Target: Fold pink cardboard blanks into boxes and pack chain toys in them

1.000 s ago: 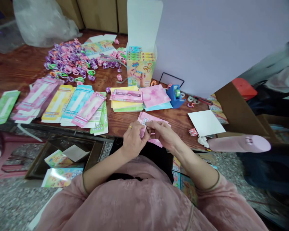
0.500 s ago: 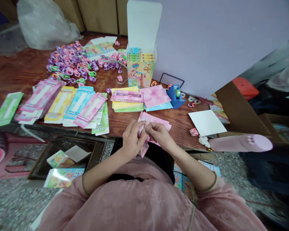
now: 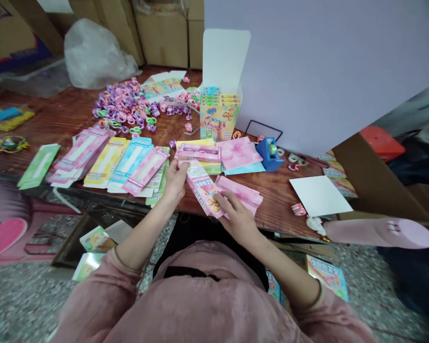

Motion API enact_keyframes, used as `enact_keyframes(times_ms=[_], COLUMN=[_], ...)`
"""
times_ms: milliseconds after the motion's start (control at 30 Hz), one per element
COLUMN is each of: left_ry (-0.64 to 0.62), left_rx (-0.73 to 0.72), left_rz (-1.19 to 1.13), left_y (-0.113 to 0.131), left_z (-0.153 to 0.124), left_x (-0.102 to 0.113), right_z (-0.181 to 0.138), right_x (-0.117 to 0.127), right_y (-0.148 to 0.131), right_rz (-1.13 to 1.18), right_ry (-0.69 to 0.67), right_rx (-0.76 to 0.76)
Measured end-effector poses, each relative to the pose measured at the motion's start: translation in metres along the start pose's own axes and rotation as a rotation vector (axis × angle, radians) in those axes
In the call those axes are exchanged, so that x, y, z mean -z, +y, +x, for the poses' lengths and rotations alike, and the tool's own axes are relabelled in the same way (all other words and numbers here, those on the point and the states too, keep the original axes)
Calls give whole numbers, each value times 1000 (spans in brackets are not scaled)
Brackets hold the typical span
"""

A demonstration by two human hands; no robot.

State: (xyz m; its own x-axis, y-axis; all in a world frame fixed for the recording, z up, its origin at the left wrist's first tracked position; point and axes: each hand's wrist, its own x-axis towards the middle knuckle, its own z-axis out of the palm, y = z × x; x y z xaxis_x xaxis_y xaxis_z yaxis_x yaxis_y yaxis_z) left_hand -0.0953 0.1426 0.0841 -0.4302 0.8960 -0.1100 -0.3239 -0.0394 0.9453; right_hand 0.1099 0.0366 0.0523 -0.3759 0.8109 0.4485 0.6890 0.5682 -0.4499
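Pink printed card, the packet (image 3: 201,187) is held over the front edge of the table (image 3: 276,202), far end pinched by the left hand (image 3: 176,182), near end by the right hand (image 3: 237,216); judged light, semi-stiff, easily creased, best gripped by its edges.

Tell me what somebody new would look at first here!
Probably the big heap of purple, pink and green loops toward the back left of the table. Next might be the colourful carton standing near the middle, its tall white flap sticking up. At the front, a pink packet sits between the left hand and right hand.
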Motion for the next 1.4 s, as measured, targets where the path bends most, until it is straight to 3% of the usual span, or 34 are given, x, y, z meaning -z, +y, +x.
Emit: enact_keyframes(times_ms=[100, 233, 333, 400, 467, 567, 633, 700, 767, 967, 1033, 1133, 1233, 1333, 1400], left_ry=[-53, -320, -387, -407, -449, -599, -735, -834, -892, -996, -967, -927, -1037, -1172, -1192], left_rx=[33, 345, 474, 376, 79, -505, -681, -711, -676, -527, -573, -768, -915, -896, -867], left_rz=[-114, -175, -171, -80, 120, 675, 1111, 1422, 1594, 1717, 1668, 1475, 1283, 1269, 1321], left_y=[1, 2, 5, 12, 23, 44, 54, 54, 48, 24, 21, 14, -3, -26, -42], left_z=[-15, -34, -36, -27, -8, 35, 66, 93, 112, 135, 128, 97, 48, -2, -29], left_x=[-7, -12, -14, -15, -18, -23, -28, -33, -36, -32, -29, -25, -17, 0, 13], right_z=[4, 9, 12, 14, 14, 7, -2, -13, -24, -43, -42, -33, -20, -6, 1], right_x=[-14, -25, -25, -24, -21, -15, -8, -1, 6, 22, 26, 29, 26, 16, 7], right_y=[11, 14, 9, 6, 8, 20, 33, 47, 59, 83, 90, 100, 106, 108, 106], right_rz=[-74, -61, -10, 26, 35, -19, -86, -156, -213, -196, -175, -143, -155, -240, -309], right_ry=[93, 117, 167, 205, 218, 262, 317, 357, 363, 323, 317, 274, 177, 22, -75], right_rx=[64, 106, 116, 107, 89, 54, 13, -14, -34, -189, -244, -307, -326, -309, -293])
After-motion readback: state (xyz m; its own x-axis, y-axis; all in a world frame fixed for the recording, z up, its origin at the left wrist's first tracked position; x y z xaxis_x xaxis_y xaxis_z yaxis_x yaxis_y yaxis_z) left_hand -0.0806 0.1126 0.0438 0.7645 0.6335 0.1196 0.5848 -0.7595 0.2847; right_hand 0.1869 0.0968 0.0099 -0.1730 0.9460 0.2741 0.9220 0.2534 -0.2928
